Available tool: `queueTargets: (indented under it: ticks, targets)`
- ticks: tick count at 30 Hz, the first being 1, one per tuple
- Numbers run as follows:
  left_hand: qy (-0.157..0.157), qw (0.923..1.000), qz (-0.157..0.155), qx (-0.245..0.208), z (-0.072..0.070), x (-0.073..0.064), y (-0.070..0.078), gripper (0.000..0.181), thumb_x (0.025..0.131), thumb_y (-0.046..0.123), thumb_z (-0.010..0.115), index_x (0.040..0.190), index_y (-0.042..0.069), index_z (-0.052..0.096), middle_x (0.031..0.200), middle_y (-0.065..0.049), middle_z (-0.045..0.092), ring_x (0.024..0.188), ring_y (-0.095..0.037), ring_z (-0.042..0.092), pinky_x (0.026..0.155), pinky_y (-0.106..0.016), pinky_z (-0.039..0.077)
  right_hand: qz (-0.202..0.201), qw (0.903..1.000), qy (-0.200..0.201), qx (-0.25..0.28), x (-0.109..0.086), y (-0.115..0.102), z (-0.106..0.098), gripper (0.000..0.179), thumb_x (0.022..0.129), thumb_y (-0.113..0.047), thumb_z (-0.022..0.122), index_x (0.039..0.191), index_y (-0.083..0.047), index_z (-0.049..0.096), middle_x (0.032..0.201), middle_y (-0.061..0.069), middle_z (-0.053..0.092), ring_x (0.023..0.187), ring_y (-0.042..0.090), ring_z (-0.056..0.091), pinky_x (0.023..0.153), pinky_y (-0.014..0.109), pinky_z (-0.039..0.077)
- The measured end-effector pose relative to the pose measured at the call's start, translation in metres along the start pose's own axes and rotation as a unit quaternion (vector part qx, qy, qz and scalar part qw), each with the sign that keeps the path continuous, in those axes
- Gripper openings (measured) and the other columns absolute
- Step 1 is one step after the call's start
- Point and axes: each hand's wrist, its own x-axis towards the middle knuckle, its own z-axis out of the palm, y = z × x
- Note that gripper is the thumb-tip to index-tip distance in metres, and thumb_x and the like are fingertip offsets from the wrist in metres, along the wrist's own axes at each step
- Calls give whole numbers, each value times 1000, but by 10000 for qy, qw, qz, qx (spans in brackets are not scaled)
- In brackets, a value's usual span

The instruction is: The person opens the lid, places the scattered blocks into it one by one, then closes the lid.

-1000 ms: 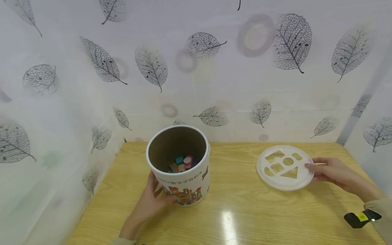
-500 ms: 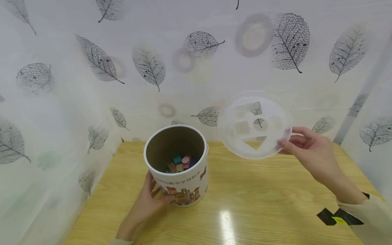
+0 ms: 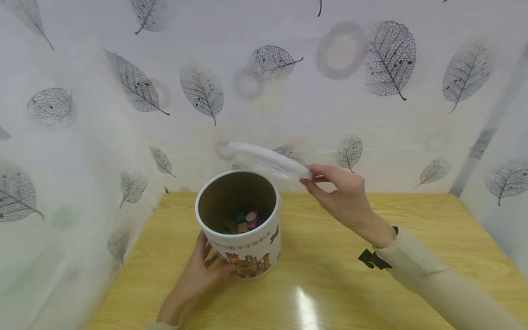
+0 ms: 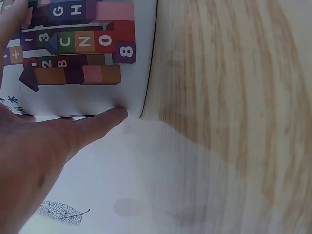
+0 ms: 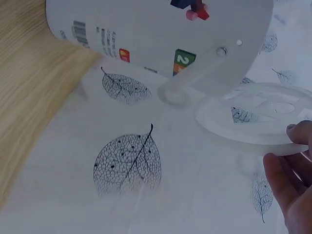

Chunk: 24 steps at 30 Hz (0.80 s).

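A white bucket [image 3: 264,250] printed with coloured blocks stands on the table, its top uncovered. Several small coloured blocks [image 3: 247,222] lie at the bottom inside it. My left hand [image 3: 200,270] grips the bucket low on its left side, thumb across the front; in the left wrist view a finger [image 4: 105,122] lies along the printed wall. With my right hand [image 3: 344,195] I pinch the edge of a translucent white lid [image 3: 270,160] with shape cutouts. The lid is tilted, raised above and behind the bucket's right rim, seen nearly edge-on in the head view.
The wood-grain table [image 3: 371,293] ends at a back wall covering [image 3: 313,114] with leaf prints, close behind the bucket. A white handle [image 5: 192,80] hangs from the bucket's side in the right wrist view. A black strap [image 3: 373,260] is on my right wrist.
My right hand has lifted the lid off the right side of the table and carried it left to the bucket, tilting it on the way. The left hand and bucket have stayed put.
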Motion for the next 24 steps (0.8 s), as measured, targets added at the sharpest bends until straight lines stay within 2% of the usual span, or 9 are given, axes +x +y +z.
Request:
queueTargets:
  ticks: [4, 7, 14, 21, 24]
  targets:
    - [-23, 10000, -16, -59, 1, 0, 1, 118, 82, 18, 86, 165, 29, 3, 173, -14, 6, 152, -55, 20, 111, -66, 40, -454, 9984, -65, -317, 2, -5, 18, 33, 74, 4, 86, 104, -4, 75, 96, 10, 78, 86, 23, 75, 80, 31, 62]
    - [-10, 10000, -52, -47, 1, 1, 1, 118, 82, 19, 87, 164, 33, 4, 173, -13, 6, 152, -54, 20, 111, -66, 40, -764, 9966, -265, -164, 2, -11, 27, 35, 75, 7, 84, 107, -3, 74, 101, 11, 77, 94, 26, 74, 83, 36, 63]
    - [-45, 9999, -115, -95, 0, 1, 1, 118, 82, 19, 87, 164, 36, 3, 173, -11, 7, 153, -52, 19, 113, -65, 39, -1546, 9841, -854, -211, -1, -24, 38, 26, 82, 3, 79, 107, -3, 73, 109, 13, 75, 105, 28, 72, 95, 31, 60]
    - [-76, 9999, -124, -43, 0, 0, 4, 118, 80, 20, 88, 163, 39, 6, 172, -7, 14, 154, -49, 23, 113, -64, 40, -1352, 9852, -1032, 200, -9, -25, 42, 36, 75, 10, 81, 107, -3, 71, 113, 15, 73, 109, 31, 69, 96, 33, 60]
    - [-172, 9994, -267, 142, -6, 1, 5, 116, 82, 25, 87, 163, 39, 6, 173, -7, 13, 153, -47, 25, 115, -62, 39, -1279, 9854, -1083, 314, -11, -23, 41, 36, 75, 11, 78, 108, -4, 72, 114, 15, 72, 110, 32, 68, 96, 33, 60]
